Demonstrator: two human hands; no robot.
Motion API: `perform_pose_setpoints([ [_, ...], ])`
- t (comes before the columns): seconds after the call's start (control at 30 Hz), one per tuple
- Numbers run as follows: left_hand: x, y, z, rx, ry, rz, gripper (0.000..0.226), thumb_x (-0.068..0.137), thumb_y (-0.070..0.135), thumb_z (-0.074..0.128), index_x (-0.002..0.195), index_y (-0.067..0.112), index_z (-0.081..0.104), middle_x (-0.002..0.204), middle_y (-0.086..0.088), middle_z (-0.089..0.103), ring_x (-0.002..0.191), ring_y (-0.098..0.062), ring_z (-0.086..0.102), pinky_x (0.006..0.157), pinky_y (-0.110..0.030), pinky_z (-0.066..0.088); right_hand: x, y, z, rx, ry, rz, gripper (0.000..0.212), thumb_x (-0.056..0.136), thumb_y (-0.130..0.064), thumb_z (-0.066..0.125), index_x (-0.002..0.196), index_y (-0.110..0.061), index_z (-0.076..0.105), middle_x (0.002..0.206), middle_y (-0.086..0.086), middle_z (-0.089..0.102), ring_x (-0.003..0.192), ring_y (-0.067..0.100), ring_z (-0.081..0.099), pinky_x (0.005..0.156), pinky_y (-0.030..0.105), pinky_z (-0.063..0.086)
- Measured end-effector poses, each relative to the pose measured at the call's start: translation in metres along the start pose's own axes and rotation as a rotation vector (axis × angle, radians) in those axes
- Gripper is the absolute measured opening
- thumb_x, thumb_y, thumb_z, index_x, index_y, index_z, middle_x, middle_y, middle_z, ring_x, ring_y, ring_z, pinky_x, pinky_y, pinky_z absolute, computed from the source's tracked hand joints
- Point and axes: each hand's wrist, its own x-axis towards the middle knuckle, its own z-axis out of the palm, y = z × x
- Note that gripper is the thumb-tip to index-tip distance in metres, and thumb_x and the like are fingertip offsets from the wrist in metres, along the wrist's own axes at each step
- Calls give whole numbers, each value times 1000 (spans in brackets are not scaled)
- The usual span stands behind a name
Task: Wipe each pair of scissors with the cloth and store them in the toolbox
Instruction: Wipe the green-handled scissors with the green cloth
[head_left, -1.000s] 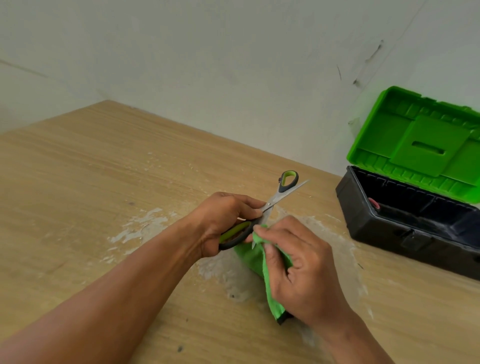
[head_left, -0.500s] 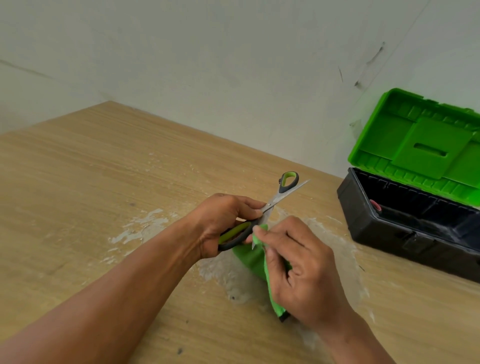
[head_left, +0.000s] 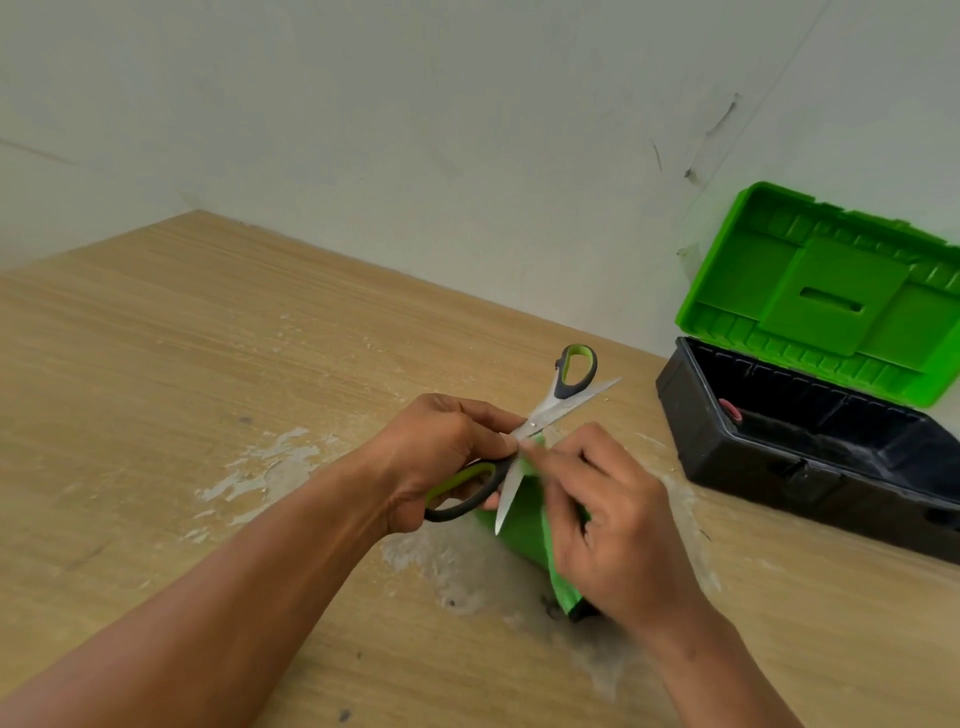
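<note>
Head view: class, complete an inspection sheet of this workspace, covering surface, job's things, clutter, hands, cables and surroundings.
Surface: wooden table with pale worn patches.
Job's things: scissors, blades open; green cloth; black toolbox with green lid raised and a small pink-red item inside, too small to identify.
Clutter: nothing seen.
Hands: left hand grips the scissors' lower handle; right hand pinches the green cloth at a blade.
Cables: nothing seen.
Surroundings: plain scuffed wall behind the table.
</note>
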Motion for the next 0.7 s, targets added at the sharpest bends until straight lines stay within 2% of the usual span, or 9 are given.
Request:
perform_pose_setpoints([
  [0.13, 0, -1, 6, 105, 55, 98, 18, 92, -3, 60, 101, 3, 75, 79, -16, 75, 58, -19, 69, 52, -29, 57, -4, 12, -11, -54, 97, 67, 24, 94, 3, 65, 116, 1, 75, 94, 7, 65, 83, 16, 64, 68, 27, 54],
  [0.3, 2, -2, 5, 204, 138, 169, 12, 93, -3, 59, 100, 0, 69, 84, -20, 74, 56, -18, 67, 53, -28, 57, -6, 11, -14, 10, 159, 218, 28, 93, -12, 69, 120, -5, 72, 108, -1, 73, 102, 9, 70, 87, 29, 60],
  [0.4, 3, -5, 7, 257, 140, 185, 12, 91, -3, 60, 97, 0, 70, 83, -19, 76, 59, -17, 67, 56, -31, 59, -2, 8, -11, 23, 121, 176, 22, 93, -8, 71, 114, -5, 76, 105, 1, 72, 100, 9, 69, 83, 28, 59],
  [0.5, 4, -7, 7, 280, 142, 192, 12, 92, 0, 61, 95, 4, 72, 81, -17, 76, 65, -19, 71, 56, -30, 58, 0, 4, -5, 19, 35, 135, 23, 96, -7, 68, 118, -5, 76, 111, 2, 68, 103, 10, 66, 84, 23, 57],
  [0.6, 4, -10, 7, 296, 148, 187, 14, 93, 1, 60, 94, 5, 73, 81, -17, 76, 67, -21, 74, 57, -30, 59, 0, 2, 1, 16, -52, 125, 25, 97, -8, 63, 119, -6, 76, 115, 0, 64, 99, 11, 66, 80, 27, 57],
  [0.7, 4, -11, 7, 280, 164, 165, 16, 93, -3, 58, 93, 2, 73, 75, -17, 75, 62, -21, 73, 56, -31, 60, 1, 2, 4, 27, -70, 114, 24, 99, -12, 60, 115, -7, 77, 104, -1, 62, 91, 12, 64, 72, 30, 55],
])
